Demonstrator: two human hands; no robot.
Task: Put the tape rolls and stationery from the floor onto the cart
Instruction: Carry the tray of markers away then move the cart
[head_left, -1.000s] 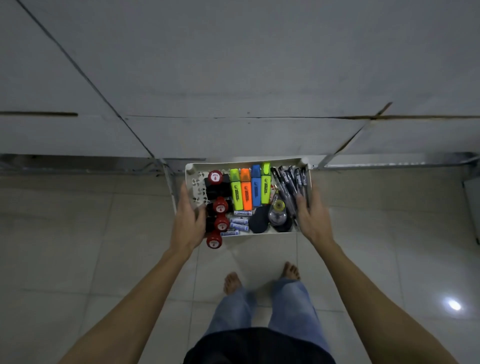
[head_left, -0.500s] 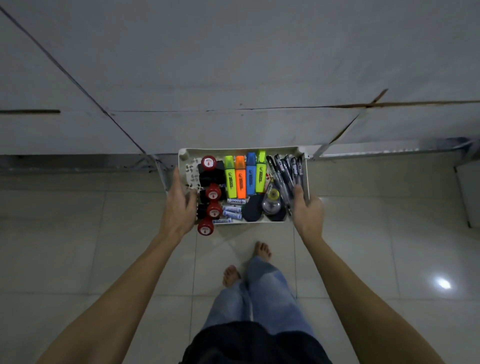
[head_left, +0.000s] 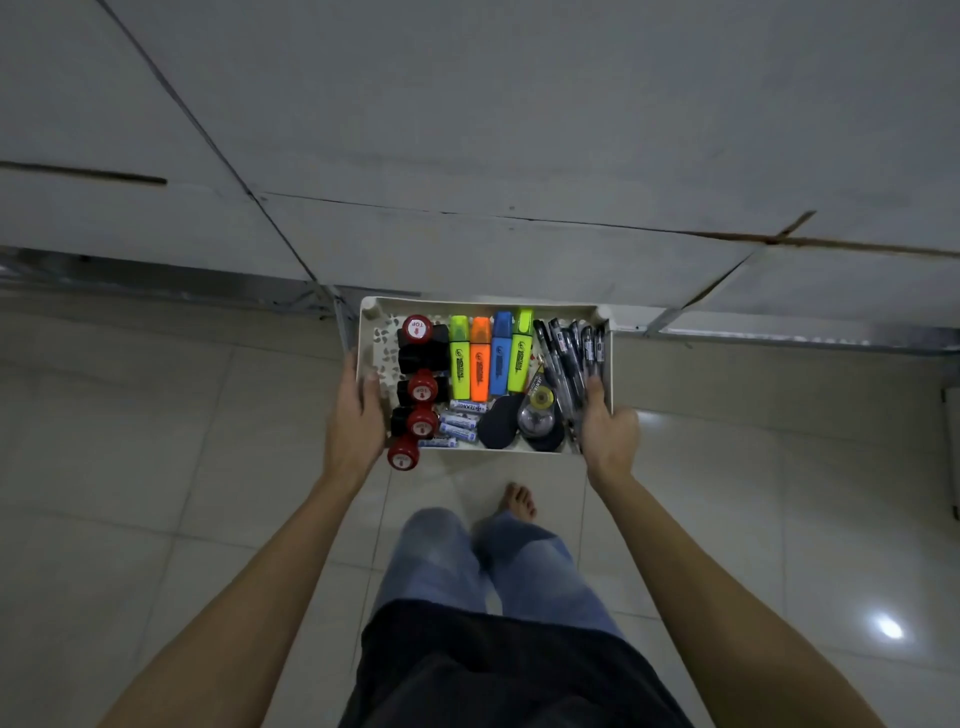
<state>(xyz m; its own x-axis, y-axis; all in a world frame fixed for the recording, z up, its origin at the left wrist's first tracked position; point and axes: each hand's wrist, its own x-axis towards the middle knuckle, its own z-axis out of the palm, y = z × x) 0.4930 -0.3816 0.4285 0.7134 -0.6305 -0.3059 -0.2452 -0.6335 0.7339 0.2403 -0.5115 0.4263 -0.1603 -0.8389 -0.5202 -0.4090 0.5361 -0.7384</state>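
A cream tray (head_left: 605, 374) is filled with red-capped stamps (head_left: 422, 388), four highlighters (head_left: 490, 358), dark pens (head_left: 570, 353), batteries (head_left: 457, 423) and a tape dispenser (head_left: 537, 415).

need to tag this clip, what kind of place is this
Probably an indoor storeroom or office back room, though that's a guess: glossy tiled floor, plain grey panelled wall, and a tray of highlighters, pens and stamps carried in both hands.
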